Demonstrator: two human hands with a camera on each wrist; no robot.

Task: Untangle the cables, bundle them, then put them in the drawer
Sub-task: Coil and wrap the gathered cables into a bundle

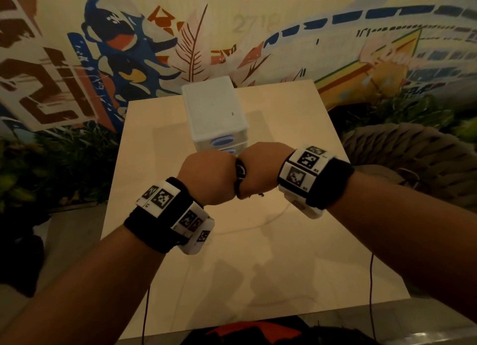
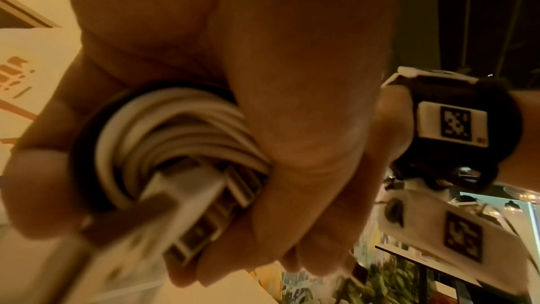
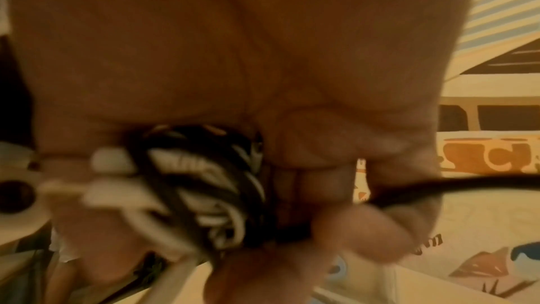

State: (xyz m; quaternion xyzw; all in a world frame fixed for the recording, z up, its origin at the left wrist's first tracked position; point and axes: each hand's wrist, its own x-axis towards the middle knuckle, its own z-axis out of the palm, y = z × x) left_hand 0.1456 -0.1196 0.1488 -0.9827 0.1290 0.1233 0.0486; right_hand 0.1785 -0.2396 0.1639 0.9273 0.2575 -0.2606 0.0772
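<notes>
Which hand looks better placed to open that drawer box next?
Probably the right hand: it grips only a black cable strand, while the left hand holds the coiled bundle. Both are equally near the drawer box.

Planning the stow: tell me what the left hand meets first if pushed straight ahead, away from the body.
Probably the white drawer unit, standing on the table just beyond the left hand; depth is unclear.

Both forearms are bare, with no sleeves. Each wrist wears a wide black fabric band (image 1: 329, 182) carrying white blocky plastic housings (image 1: 304, 169) printed with square black-and-white coded markers; the left band (image 1: 154, 228) carries several such marker faces (image 1: 161, 197).
</notes>
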